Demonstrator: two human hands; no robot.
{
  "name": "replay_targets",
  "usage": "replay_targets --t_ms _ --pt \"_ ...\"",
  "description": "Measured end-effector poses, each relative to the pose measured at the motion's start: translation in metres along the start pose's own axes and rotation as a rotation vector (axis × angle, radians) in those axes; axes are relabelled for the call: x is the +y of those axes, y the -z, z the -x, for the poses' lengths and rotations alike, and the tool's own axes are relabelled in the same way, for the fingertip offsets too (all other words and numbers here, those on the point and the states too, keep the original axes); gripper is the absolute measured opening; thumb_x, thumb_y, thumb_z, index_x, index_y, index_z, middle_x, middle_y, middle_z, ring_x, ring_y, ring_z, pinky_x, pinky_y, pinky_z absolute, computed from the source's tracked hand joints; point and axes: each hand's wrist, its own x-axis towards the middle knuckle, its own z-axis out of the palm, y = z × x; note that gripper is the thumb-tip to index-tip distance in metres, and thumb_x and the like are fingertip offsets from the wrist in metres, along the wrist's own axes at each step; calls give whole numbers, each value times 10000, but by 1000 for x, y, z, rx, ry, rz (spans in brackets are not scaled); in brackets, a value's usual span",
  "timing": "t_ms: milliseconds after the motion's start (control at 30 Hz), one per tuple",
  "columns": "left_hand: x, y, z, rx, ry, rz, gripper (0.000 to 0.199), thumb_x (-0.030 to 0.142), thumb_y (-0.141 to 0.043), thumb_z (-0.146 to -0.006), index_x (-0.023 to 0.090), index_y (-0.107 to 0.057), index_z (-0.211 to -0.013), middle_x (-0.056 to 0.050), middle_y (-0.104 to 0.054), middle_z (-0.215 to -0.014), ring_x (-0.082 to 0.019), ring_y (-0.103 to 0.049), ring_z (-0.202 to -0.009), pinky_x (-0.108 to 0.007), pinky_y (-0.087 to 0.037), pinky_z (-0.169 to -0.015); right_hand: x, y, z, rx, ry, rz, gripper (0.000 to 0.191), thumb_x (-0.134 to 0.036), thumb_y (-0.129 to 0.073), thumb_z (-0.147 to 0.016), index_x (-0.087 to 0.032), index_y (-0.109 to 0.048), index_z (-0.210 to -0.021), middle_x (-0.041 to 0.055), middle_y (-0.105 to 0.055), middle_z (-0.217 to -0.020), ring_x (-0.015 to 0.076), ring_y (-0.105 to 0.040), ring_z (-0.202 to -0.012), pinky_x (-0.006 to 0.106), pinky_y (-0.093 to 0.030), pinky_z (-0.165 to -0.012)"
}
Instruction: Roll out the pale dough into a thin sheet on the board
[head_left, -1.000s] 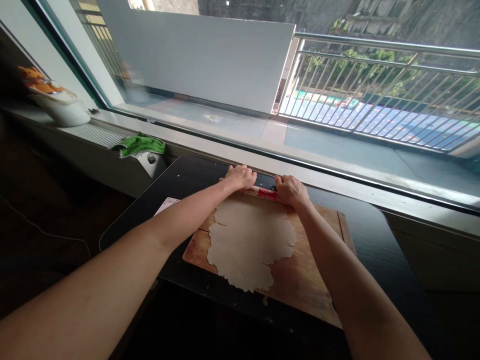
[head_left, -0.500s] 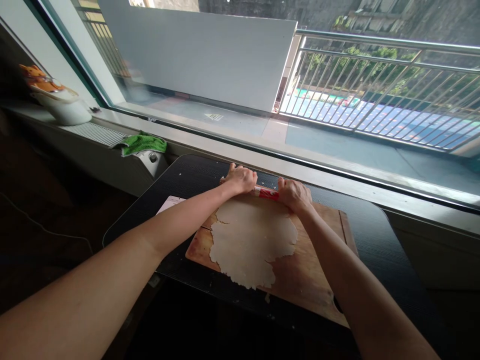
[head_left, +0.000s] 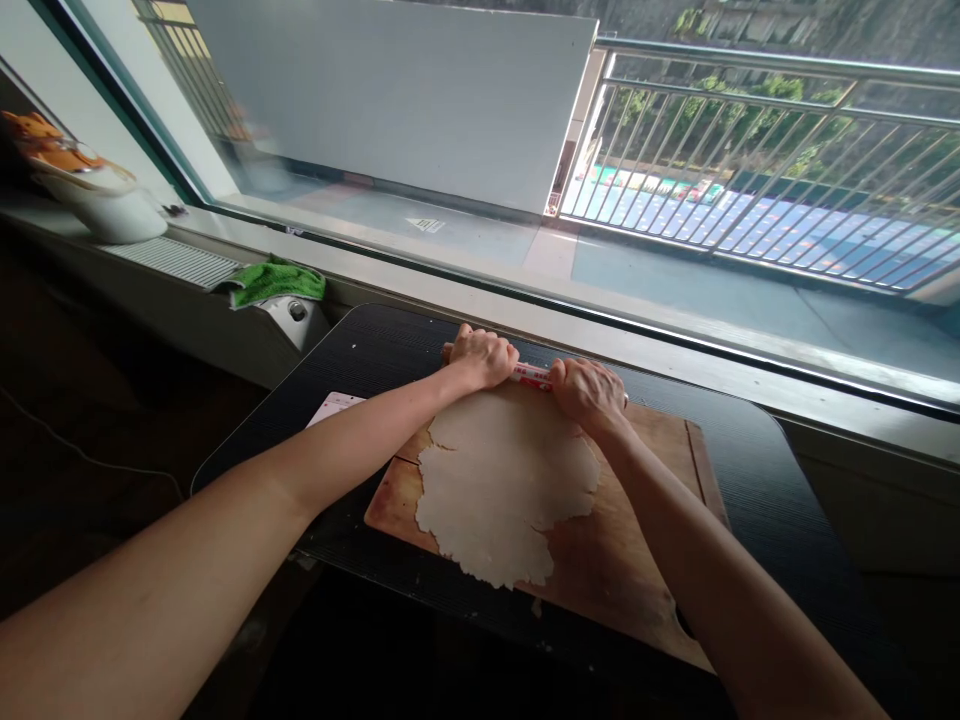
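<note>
My left hand (head_left: 484, 357) and my right hand (head_left: 589, 388) are both closed round a rolling pin (head_left: 532, 376), whose red and white printed middle shows between them. The pin lies across the far edge of a thin, flat sheet of dough (head_left: 506, 480). Ragged edges and a few small cracks show on the sheet. Beneath it is a wooden board (head_left: 622, 560), bare on its right side. A small scrap of dough (head_left: 536, 607) is at the board's near edge.
The board rests on a black table (head_left: 757, 480) by a window. A pale card (head_left: 334, 405) lies left of the board, partly under my left forearm. Beyond the table's left corner, a green cloth (head_left: 277, 282) and a white pot (head_left: 120, 208) with an orange figure sit on the ledge.
The view has shifted slightly. The pin's printed middle shows a different part of its pattern, so it has turned a little. Both hands still hold it at the dough's far edge.
</note>
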Motion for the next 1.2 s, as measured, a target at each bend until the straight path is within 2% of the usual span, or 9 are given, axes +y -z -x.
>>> replay_targets --t_ms 100,167,300,500,700,767,967,1067,1200 --pt "-1 3 9 -41 -8 28 424 331 -374 -1001 170 -766 -1015 -123 -749 -1098 -286 -659 -1062 -453 -378 -957 2 4 6 -88 39 13 507 -324 -269 -1035 -198 -759 -1014 116 -749 -1058 241 -666 -999 331 -433 -859" --pt "-2 3 19 -17 -32 34 418 313 -362 -1008 164 -752 -1033 -131 -733 -1135 -289 -640 -1091 -451 -378 -962 3 5 15 -102 73 5 504 -346 -259 -1043 -217 -745 -1065 107 -732 -1110 241 -647 -1039 339 -427 -878" --pt "-3 0 25 68 -65 24 427 304 -344 -1013 139 -738 -1021 -153 -718 -1152 -305 -612 -1115 -457 -372 -965 3 1 23 -24 78 -11 529 -403 -245 -1055 -193 -728 -1104 124 -712 -1159 249 -619 -1090 344 -418 -907" --pt "-1 0 6 -5 -24 36 432 301 -348 -1008 164 -756 -967 -127 -750 -1080 -292 -644 -1047 -470 -363 -968 2 -2 4 -14 11 -35 577 -379 -224 -1059 -152 -752 -1011 139 -750 -1037 238 -646 -1038 315 -416 -879" --pt "-5 -3 34 115 -99 20 425 309 -333 -1015 143 -725 -1028 -160 -701 -1142 -294 -630 -1065 -456 -387 -941 6 -8 32 55 133 -41 506 -409 -246 -1057 -213 -708 -1119 104 -703 -1144 238 -592 -1073 340 -375 -899" --pt "-5 -3 35 123 -111 8 441 322 -322 -1015 136 -721 -1056 -161 -699 -1153 -300 -629 -1072 -457 -389 -938 6 -8 35 64 148 -43 486 -416 -261 -1055 -221 -693 -1162 101 -692 -1186 248 -588 -1100 352 -372 -912" --pt "1 5 2 -94 -6 9 522 345 -297 -1012 131 -771 -967 -138 -754 -1058 -279 -660 -1037 -451 -363 -998 -1 5 7 -123 -29 -45 646 -432 -172 -1061 -160 -757 -1033 148 -746 -1077 248 -664 -1018 330 -412 -862" --pt "0 4 10 -21 -17 22 469 325 -323 -1009 150 -758 -1020 -137 -733 -1121 -286 -638 -1083 -449 -378 -979 0 2 11 -48 14 -37 612 -401 -191 -1062 -158 -753 -1031 143 -737 -1077 247 -646 -1044 330 -401 -876" --pt "-5 -1 33 97 -124 17 432 311 -334 -1013 155 -734 -1055 -153 -695 -1171 -289 -612 -1101 -442 -395 -955 3 -9 31 66 123 -42 513 -421 -243 -1059 -215 -709 -1118 104 -699 -1148 246 -596 -1079 346 -371 -898"
